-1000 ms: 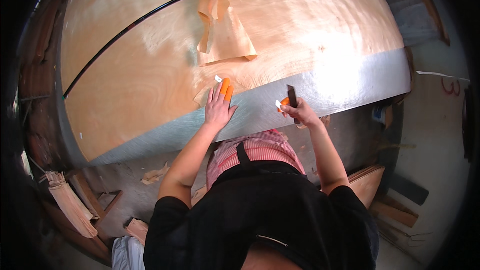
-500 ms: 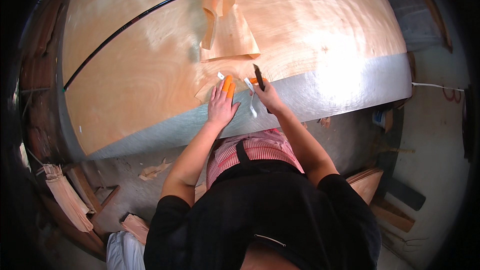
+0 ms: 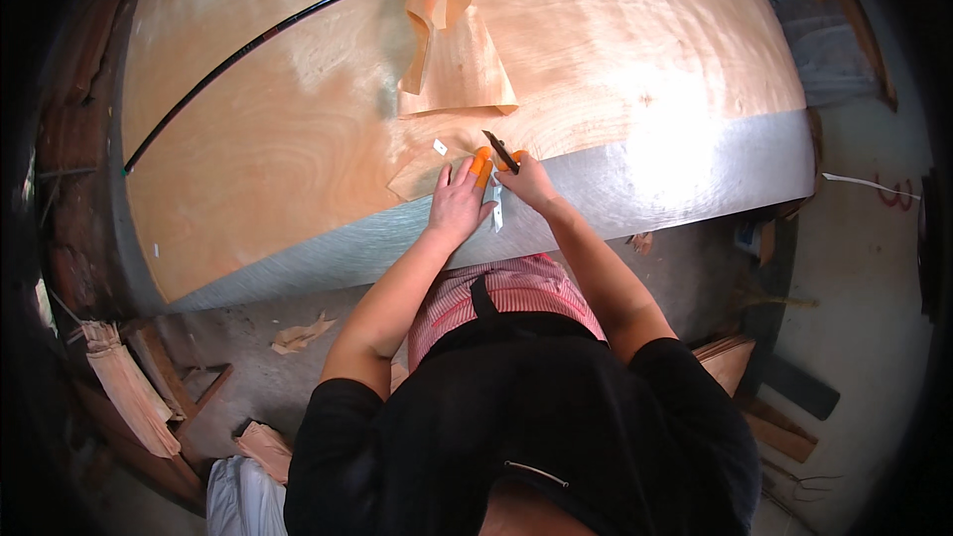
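Note:
My right hand (image 3: 531, 186) grips a dark utility knife (image 3: 500, 151) that points up and to the left; an orange finger cover shows on it. Close beside it, my left hand (image 3: 459, 210) lies with its fingers stretched out on the wood veneer sheet (image 3: 298, 169), two fingers in orange covers. A narrow white strip (image 3: 498, 213) hangs down between the hands over the bare metal edge. Farther up and left of the left fingertips sits a small white tag (image 3: 440, 147) with a dark spot. Whether the blade touches anything is hidden by the fingers.
Cut veneer scraps (image 3: 462, 69) lie on the sheet beyond my hands. A black rod (image 3: 298, 17) curves across the sheet. The shiny metal table edge (image 3: 586, 194) runs along the near side. Veneer bundles (image 3: 129, 387) stand at lower left, scraps (image 3: 303, 335) on the floor.
My left hand has slid right, close to my right hand, leaving the small white tag behind. The knife has tilted further left. The white strip now hangs lower between the hands.

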### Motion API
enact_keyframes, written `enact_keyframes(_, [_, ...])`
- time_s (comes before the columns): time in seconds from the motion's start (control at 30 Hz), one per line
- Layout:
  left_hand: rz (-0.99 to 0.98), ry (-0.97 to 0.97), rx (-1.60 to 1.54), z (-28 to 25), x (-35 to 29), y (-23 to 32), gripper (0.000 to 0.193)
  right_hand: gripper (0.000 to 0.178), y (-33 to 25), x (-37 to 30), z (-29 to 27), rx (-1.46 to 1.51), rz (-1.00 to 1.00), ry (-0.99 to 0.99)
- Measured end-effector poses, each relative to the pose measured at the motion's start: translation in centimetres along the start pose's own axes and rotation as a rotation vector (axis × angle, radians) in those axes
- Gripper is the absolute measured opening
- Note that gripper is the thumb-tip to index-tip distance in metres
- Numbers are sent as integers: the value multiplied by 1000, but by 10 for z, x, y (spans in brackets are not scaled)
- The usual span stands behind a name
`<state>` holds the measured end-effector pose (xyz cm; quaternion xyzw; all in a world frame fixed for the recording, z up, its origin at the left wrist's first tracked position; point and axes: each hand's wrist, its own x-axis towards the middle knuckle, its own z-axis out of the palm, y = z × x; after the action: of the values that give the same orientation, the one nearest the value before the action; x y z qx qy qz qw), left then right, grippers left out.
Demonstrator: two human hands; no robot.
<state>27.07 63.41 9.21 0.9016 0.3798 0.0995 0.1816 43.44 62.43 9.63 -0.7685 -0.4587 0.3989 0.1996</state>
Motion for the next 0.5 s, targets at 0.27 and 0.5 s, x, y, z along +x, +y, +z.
enact_keyframes(0.27, [22,-8,72,1,2,2,57,33,-4,18,-11,-301,-100,-81])
enact_keyframes(0.5, [31,35,33,-4,3,2,59,25,-5,5,-79,-73,-62,-281])
